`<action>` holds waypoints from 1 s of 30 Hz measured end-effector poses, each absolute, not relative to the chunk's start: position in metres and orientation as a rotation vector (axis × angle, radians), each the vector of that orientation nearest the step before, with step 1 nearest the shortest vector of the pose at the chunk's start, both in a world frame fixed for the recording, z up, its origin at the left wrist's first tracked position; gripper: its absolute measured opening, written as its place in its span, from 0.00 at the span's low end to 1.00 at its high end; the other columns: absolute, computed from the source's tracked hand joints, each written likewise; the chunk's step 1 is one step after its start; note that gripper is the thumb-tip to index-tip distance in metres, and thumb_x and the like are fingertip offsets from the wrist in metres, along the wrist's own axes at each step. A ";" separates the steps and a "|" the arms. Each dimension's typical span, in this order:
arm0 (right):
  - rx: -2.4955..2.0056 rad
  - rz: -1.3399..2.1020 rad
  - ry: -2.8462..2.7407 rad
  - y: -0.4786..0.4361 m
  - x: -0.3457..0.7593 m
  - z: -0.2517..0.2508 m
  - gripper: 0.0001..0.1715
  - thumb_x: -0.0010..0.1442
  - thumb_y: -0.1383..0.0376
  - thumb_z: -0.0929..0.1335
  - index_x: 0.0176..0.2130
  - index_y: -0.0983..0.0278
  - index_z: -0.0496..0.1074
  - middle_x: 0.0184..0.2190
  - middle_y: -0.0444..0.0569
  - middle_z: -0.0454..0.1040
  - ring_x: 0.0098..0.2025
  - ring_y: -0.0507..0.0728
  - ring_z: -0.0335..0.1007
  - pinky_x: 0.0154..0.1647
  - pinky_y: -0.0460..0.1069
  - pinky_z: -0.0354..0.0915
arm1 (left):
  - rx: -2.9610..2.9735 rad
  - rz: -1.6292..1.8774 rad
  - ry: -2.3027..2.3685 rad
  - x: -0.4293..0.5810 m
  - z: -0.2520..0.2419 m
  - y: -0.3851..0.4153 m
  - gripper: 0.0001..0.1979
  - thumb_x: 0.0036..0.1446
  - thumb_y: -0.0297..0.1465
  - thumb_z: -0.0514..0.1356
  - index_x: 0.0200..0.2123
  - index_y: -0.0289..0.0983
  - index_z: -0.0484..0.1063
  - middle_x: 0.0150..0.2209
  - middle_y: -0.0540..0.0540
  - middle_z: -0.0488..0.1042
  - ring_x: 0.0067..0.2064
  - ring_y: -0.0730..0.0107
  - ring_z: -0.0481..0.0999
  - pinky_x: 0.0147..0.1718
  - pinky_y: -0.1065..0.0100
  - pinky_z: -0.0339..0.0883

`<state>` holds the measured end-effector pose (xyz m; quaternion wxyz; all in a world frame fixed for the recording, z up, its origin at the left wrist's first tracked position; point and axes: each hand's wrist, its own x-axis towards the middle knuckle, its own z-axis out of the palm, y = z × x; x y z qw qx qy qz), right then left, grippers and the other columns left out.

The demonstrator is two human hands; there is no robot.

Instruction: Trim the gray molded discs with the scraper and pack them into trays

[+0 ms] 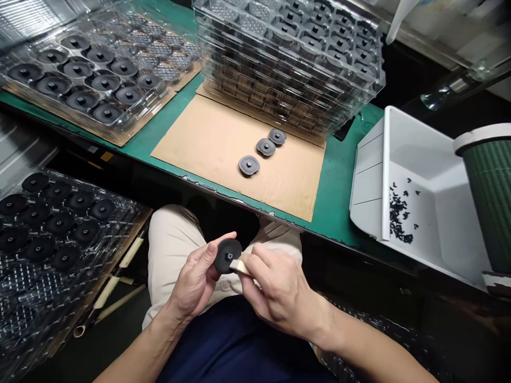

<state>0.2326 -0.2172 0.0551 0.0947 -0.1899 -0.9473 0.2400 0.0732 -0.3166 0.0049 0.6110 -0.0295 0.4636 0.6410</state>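
Observation:
My left hand (197, 276) grips a round black disc part (226, 254) by its edge, held over my lap. My right hand (279, 290) is closed on a small pale tool (238, 267), its tip against the disc's centre hub. Three similar black discs (249, 165) (265, 147) (277, 136) lie in a diagonal row on a sheet of cardboard (207, 143) on the green table.
A clear blister tray of black discs (82, 80) sits at the table's far left, a tall stack of clear trays (291, 58) behind the cardboard. Another tray of discs (51, 223) stands low on my left. A white bin (419, 181) with black scraps is at right, beside a green cylinder (493, 197).

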 end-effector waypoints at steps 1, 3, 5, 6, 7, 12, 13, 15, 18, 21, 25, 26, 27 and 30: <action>-0.541 0.728 -2.803 -0.218 0.232 0.056 0.11 0.70 0.67 0.60 0.37 0.64 0.69 0.31 0.45 0.62 0.29 0.54 0.53 0.30 0.52 0.50 | -0.067 1.498 1.070 0.074 0.005 -0.317 0.23 0.56 0.44 0.72 0.50 0.35 0.84 0.40 0.40 0.83 0.39 0.65 0.79 0.37 0.73 0.74; -0.545 0.711 -2.793 -0.218 0.232 0.056 0.11 0.70 0.67 0.60 0.38 0.64 0.69 0.31 0.46 0.62 0.29 0.54 0.53 0.30 0.52 0.50 | -0.061 1.520 1.057 0.074 0.006 -0.317 0.22 0.56 0.43 0.73 0.49 0.36 0.84 0.40 0.40 0.83 0.40 0.64 0.80 0.38 0.72 0.75; -0.598 0.630 -2.776 -0.216 0.232 0.056 0.12 0.71 0.67 0.60 0.38 0.64 0.70 0.32 0.46 0.63 0.29 0.55 0.53 0.31 0.52 0.50 | -0.038 1.503 1.029 0.073 0.006 -0.317 0.23 0.56 0.44 0.72 0.49 0.36 0.84 0.39 0.40 0.83 0.38 0.64 0.80 0.38 0.70 0.76; -0.614 0.585 -2.767 -0.214 0.232 0.055 0.12 0.71 0.66 0.60 0.39 0.64 0.71 0.32 0.47 0.64 0.30 0.55 0.53 0.31 0.53 0.50 | -0.018 1.472 1.007 0.073 0.005 -0.318 0.23 0.56 0.44 0.72 0.49 0.36 0.84 0.39 0.40 0.83 0.36 0.64 0.80 0.37 0.68 0.76; -0.608 0.547 -2.760 -0.211 0.231 0.055 0.13 0.72 0.66 0.60 0.40 0.65 0.71 0.32 0.47 0.65 0.30 0.55 0.53 0.32 0.53 0.50 | 0.000 1.430 0.979 0.073 0.004 -0.318 0.24 0.57 0.45 0.71 0.50 0.35 0.83 0.38 0.40 0.83 0.34 0.64 0.80 0.35 0.67 0.77; -0.271 0.519 -2.815 -0.198 0.227 0.059 0.13 0.73 0.62 0.62 0.45 0.65 0.73 0.37 0.50 0.70 0.35 0.56 0.58 0.34 0.53 0.53 | -0.047 1.333 0.799 0.076 -0.005 -0.323 0.20 0.63 0.45 0.66 0.43 0.34 0.84 0.37 0.39 0.82 0.36 0.62 0.79 0.33 0.66 0.77; -0.233 0.520 -2.829 -0.195 0.227 0.060 0.13 0.73 0.62 0.63 0.46 0.65 0.73 0.38 0.50 0.71 0.36 0.56 0.59 0.35 0.53 0.54 | -0.060 1.339 0.780 0.076 -0.006 -0.323 0.19 0.64 0.44 0.65 0.43 0.34 0.84 0.38 0.39 0.82 0.36 0.61 0.79 0.33 0.65 0.77; -0.248 0.500 -2.848 -0.191 0.226 0.061 0.12 0.73 0.64 0.62 0.47 0.65 0.73 0.39 0.51 0.72 0.37 0.56 0.59 0.37 0.53 0.55 | -0.064 1.339 0.769 0.078 -0.007 -0.323 0.19 0.65 0.44 0.64 0.44 0.34 0.84 0.38 0.38 0.82 0.36 0.61 0.78 0.32 0.65 0.76; -0.269 0.450 -2.858 -0.191 0.224 0.063 0.14 0.72 0.67 0.60 0.46 0.66 0.74 0.37 0.51 0.71 0.36 0.57 0.58 0.37 0.53 0.55 | -0.070 1.342 0.763 0.078 -0.007 -0.320 0.19 0.64 0.43 0.65 0.45 0.34 0.84 0.37 0.40 0.82 0.34 0.64 0.78 0.33 0.66 0.75; -0.337 0.450 -2.820 -0.195 0.221 0.062 0.14 0.72 0.65 0.60 0.43 0.66 0.73 0.36 0.51 0.69 0.35 0.57 0.58 0.36 0.53 0.54 | -0.096 1.415 0.816 0.076 -0.003 -0.318 0.19 0.61 0.44 0.68 0.46 0.35 0.84 0.36 0.42 0.82 0.34 0.66 0.78 0.36 0.68 0.75; -0.575 0.509 -2.750 -0.201 0.223 0.055 0.13 0.70 0.66 0.60 0.39 0.65 0.72 0.33 0.49 0.65 0.32 0.56 0.55 0.33 0.53 0.52 | -0.107 1.554 0.984 0.071 0.003 -0.316 0.24 0.57 0.47 0.70 0.52 0.39 0.82 0.40 0.44 0.83 0.35 0.65 0.81 0.39 0.68 0.77; -0.594 0.508 -2.755 -0.202 0.224 0.053 0.12 0.70 0.67 0.60 0.38 0.65 0.72 0.32 0.49 0.64 0.32 0.56 0.54 0.33 0.53 0.51 | -0.097 1.545 0.998 0.071 0.003 -0.316 0.24 0.57 0.47 0.71 0.52 0.39 0.82 0.39 0.44 0.83 0.35 0.65 0.81 0.39 0.67 0.77; -0.595 0.496 -2.767 -0.202 0.225 0.052 0.12 0.70 0.67 0.61 0.37 0.65 0.71 0.32 0.48 0.64 0.32 0.56 0.54 0.33 0.53 0.51 | -0.086 1.513 0.998 0.071 0.003 -0.315 0.25 0.57 0.47 0.71 0.51 0.37 0.82 0.38 0.43 0.83 0.34 0.64 0.81 0.38 0.67 0.78; -0.476 0.434 -2.829 -0.196 0.221 0.052 0.11 0.70 0.65 0.62 0.40 0.65 0.72 0.34 0.49 0.66 0.34 0.57 0.56 0.35 0.54 0.52 | -0.077 1.379 0.925 0.074 -0.002 -0.314 0.23 0.58 0.47 0.69 0.45 0.34 0.84 0.33 0.42 0.81 0.30 0.65 0.79 0.32 0.65 0.78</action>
